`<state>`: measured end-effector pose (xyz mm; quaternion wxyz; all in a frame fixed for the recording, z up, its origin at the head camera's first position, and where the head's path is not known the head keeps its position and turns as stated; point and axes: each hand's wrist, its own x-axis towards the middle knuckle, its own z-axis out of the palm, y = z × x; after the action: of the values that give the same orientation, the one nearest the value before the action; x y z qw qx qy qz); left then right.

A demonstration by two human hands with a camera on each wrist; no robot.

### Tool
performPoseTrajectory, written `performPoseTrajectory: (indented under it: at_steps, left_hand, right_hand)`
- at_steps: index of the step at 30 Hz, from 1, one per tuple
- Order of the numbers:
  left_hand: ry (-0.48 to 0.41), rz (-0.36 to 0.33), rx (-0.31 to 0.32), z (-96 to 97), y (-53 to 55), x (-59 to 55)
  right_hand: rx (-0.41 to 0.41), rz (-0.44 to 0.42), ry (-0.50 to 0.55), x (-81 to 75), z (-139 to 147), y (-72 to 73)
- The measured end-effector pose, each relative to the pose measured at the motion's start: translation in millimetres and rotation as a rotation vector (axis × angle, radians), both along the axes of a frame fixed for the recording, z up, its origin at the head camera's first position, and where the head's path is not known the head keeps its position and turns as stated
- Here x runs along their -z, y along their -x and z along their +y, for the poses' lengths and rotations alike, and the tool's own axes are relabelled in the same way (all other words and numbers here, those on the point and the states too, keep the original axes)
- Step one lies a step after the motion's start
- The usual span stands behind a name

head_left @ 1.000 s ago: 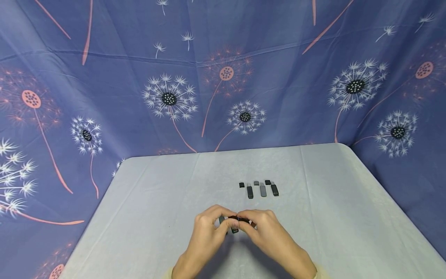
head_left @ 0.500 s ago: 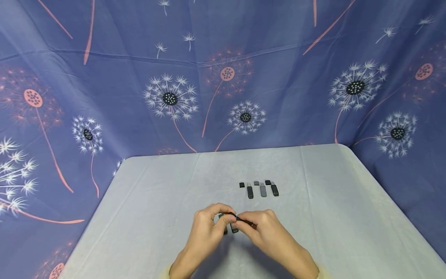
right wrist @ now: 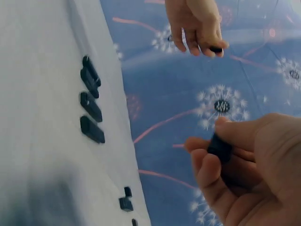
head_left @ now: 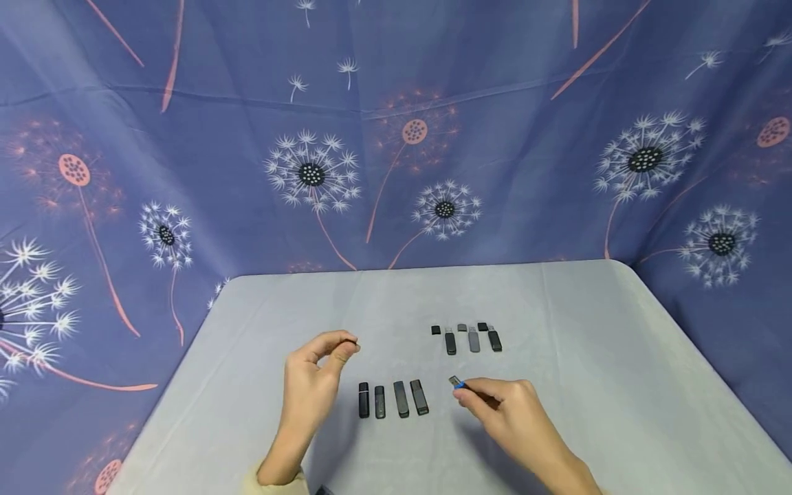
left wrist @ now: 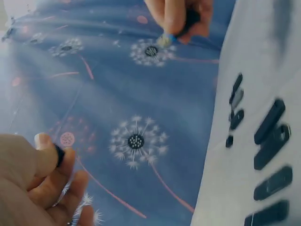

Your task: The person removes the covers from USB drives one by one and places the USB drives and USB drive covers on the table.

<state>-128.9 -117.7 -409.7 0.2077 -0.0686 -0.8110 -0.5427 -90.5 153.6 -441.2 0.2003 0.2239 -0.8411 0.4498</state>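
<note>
In the head view my left hand pinches a small black cap between thumb and index finger, raised at the left. My right hand grips the dark body of a USB stick between thumb and fingers. Its metal plug with a blue part points up and left, bare of a cap. Most of the body is hidden by the fingers there, though the right wrist view shows some of it. The two hands are well apart. On the table between them lies a row of several capped dark USB sticks.
Farther back on the pale table lie three uncapped USB sticks, a black one, a grey one and another black one. Beside their plugs sit their caps. A blue dandelion-print cloth hangs behind.
The hands, together before on the USB stick, have separated. The cap has come off and moved left with the left hand; the stick has gone right. The row of capped sticks is now uncovered.
</note>
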Motion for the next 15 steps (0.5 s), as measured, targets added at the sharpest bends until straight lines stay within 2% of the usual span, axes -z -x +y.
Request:
performPoseTrajectory:
  at_steps: [3, 7, 12, 15]
  left_hand:
    - [0.067, 0.003, 0.046, 0.0, -0.4, 1.9]
    - [0.093, 0.012, 0.122, 11.4, -1.8, 11.0]
    - [0.093, 0.04, 0.156, 20.8, -1.8, 14.3]
    - [0.114, 0.047, 0.154, 22.7, 0.4, 13.0]
  right_hand:
    - [0.065, -0.022, 0.001, 2.8, 6.2, 0.6]
    - [0.056, -0.001, -0.026, 5.7, 2.4, 5.8]
    - [0.069, 0.059, -0.03, 7.8, -3.4, 11.1]
    - [0.088, 0.054, -0.025, 7.3, -4.9, 13.6]
